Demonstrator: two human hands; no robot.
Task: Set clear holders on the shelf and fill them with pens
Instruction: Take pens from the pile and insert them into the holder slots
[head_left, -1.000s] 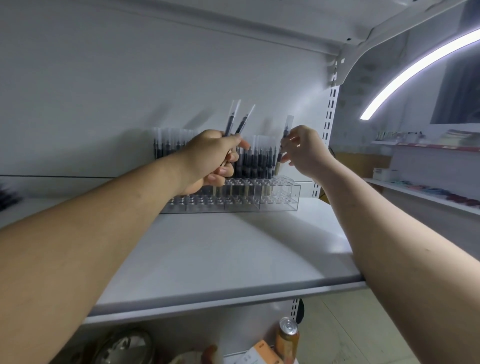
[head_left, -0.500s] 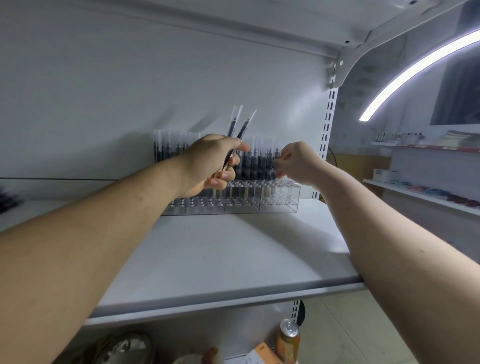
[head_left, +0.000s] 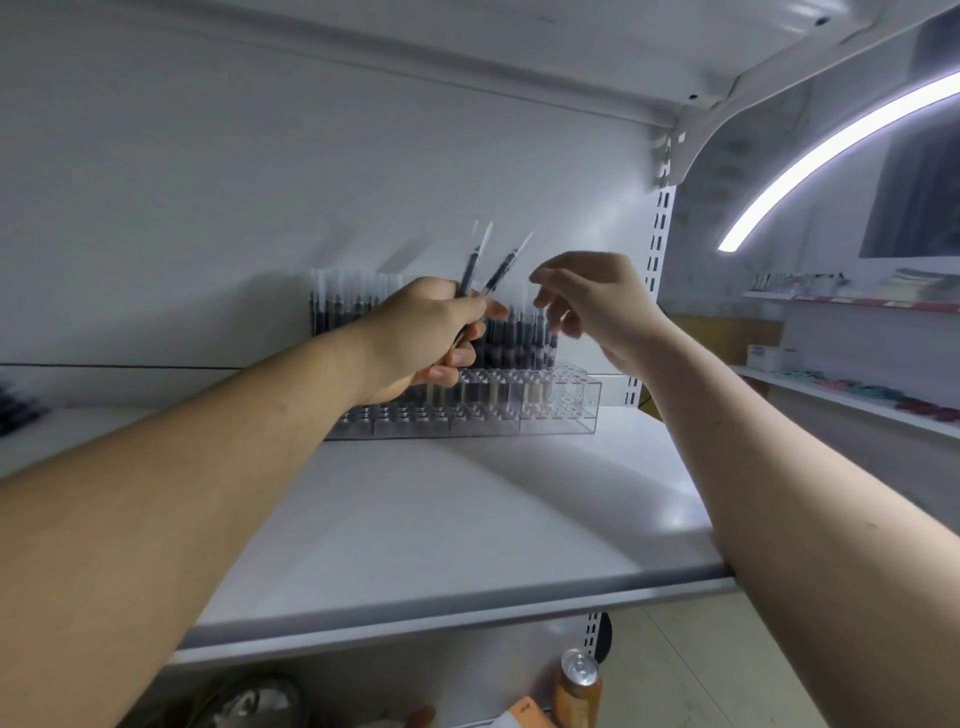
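Fingers (head_left: 461, 358) of our left hand (head_left: 415, 338) grip pens (head_left: 474, 265); right hand (head_left: 597, 306) slack, holding nothing, near clear holder (head_left: 566, 408) on shelf (head_left: 467, 530)

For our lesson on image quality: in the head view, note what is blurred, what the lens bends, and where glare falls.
Head view: the right hand is motion-blurred; the light strip bows from wide-angle distortion; glare sits on the shelf near its right edge.

Left grip (head_left: 421, 338) clenches pens (head_left: 475, 261), right grip (head_left: 597, 306) hovers beside it, fingers loosely spread.
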